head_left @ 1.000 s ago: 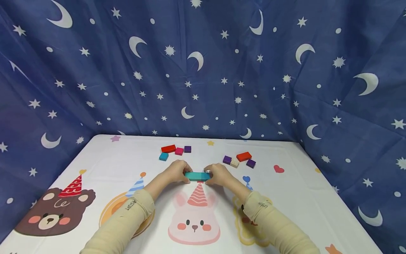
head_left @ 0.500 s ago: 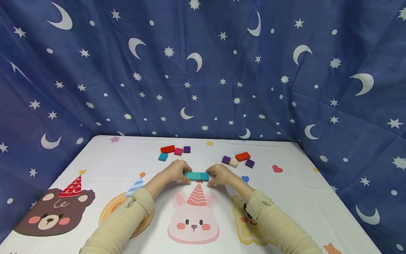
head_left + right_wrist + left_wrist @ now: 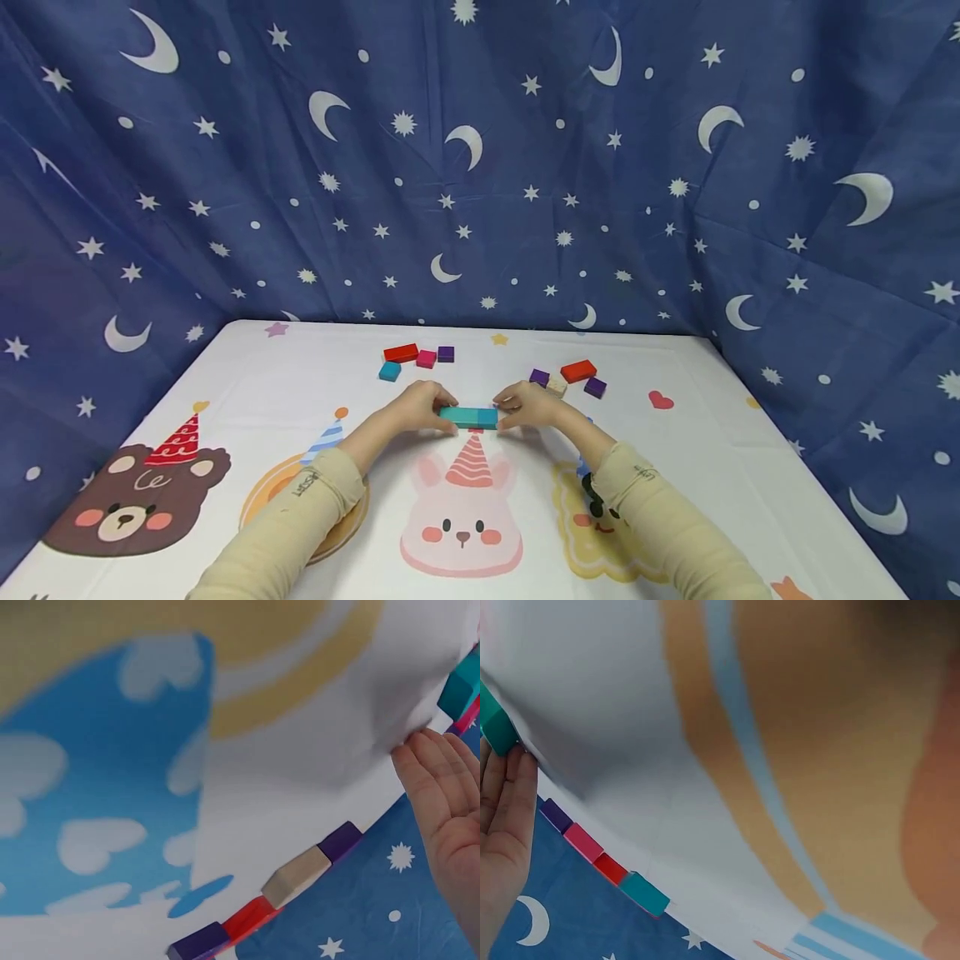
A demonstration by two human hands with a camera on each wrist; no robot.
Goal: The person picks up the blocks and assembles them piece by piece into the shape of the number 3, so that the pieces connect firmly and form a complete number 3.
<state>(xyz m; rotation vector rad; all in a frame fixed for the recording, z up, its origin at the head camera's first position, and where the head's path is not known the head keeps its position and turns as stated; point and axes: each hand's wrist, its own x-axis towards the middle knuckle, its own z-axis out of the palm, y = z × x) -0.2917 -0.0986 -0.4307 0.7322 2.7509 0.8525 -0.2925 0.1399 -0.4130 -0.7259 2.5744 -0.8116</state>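
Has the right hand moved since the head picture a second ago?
Yes: judged against the printed rabbit in the head view, the right hand has shifted slightly to the person's right.

left wrist view | teal block (image 3: 500,731) cut off | orange print (image 3: 825,772) blurred

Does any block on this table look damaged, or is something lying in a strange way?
Nothing stands out; no damage shows. The teal block and blue block line up end to end between the left hand and right hand. Both loose red blocks beyond lie slightly askew, seemingly just scattered.
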